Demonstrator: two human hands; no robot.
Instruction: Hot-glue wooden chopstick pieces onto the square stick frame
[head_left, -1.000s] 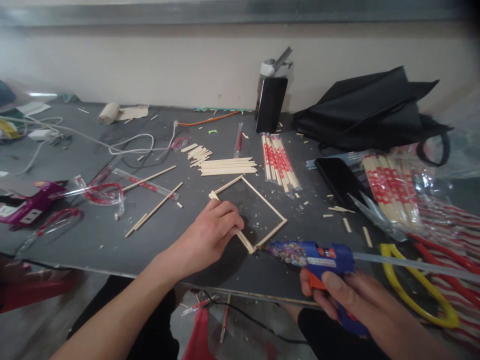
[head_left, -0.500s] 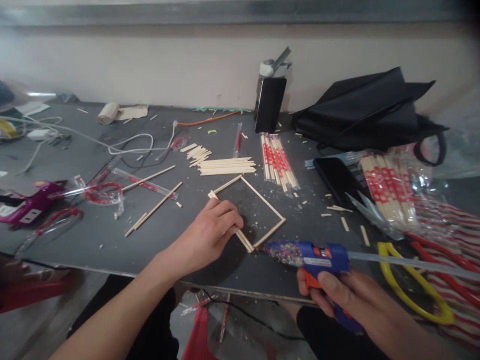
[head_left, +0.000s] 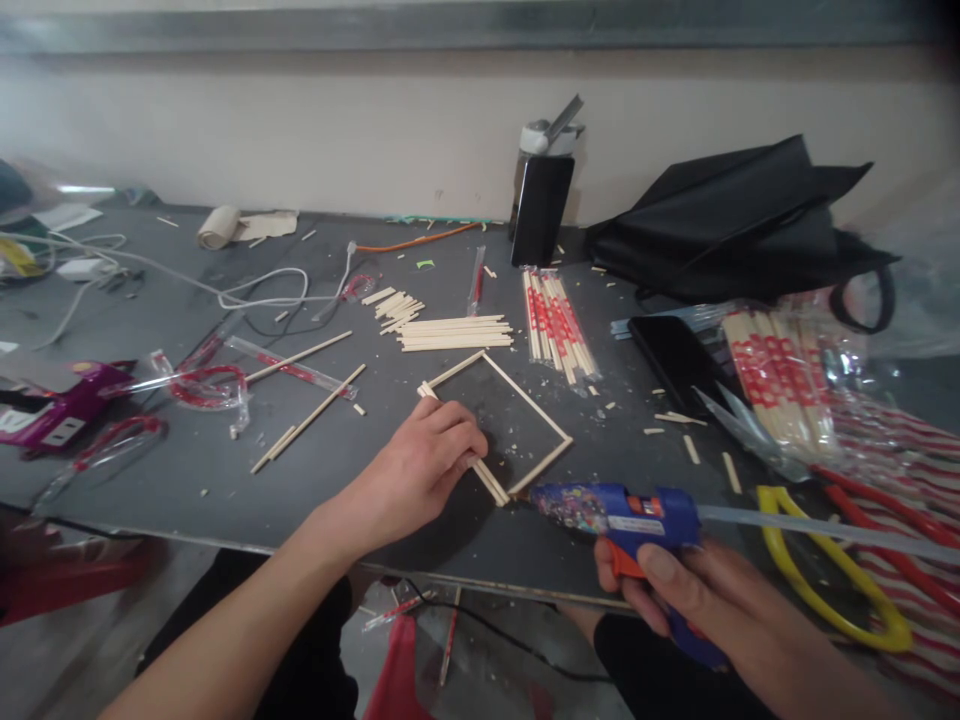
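A four-sided frame of pale wooden sticks [head_left: 529, 396] lies flat on the dark table. My left hand [head_left: 435, 448] is closed over its left side, where two sticks run side by side; the fingertips and part of the sticks are hidden beneath it. In my right hand [head_left: 694, 590] is a blue hot glue gun [head_left: 622, 512] with an orange trigger and a long clear glue stick [head_left: 795, 525] behind it. The gun's nozzle is at the frame's near corner; whether it touches the wood I cannot tell.
Loose sticks [head_left: 454, 333] lie behind the frame, with wrapped chopsticks [head_left: 556, 325] beside them. Yellow-and-red-handled scissors [head_left: 832, 575] are at right, near a phone [head_left: 667, 355]. A second phone [head_left: 541, 210] leans on a bottle. A purple glue gun [head_left: 64, 405] lies at left.
Almost nothing differs. Both hands, the stick frame and the blue glue gun keep their places, with only a very slight shift of the whole view.
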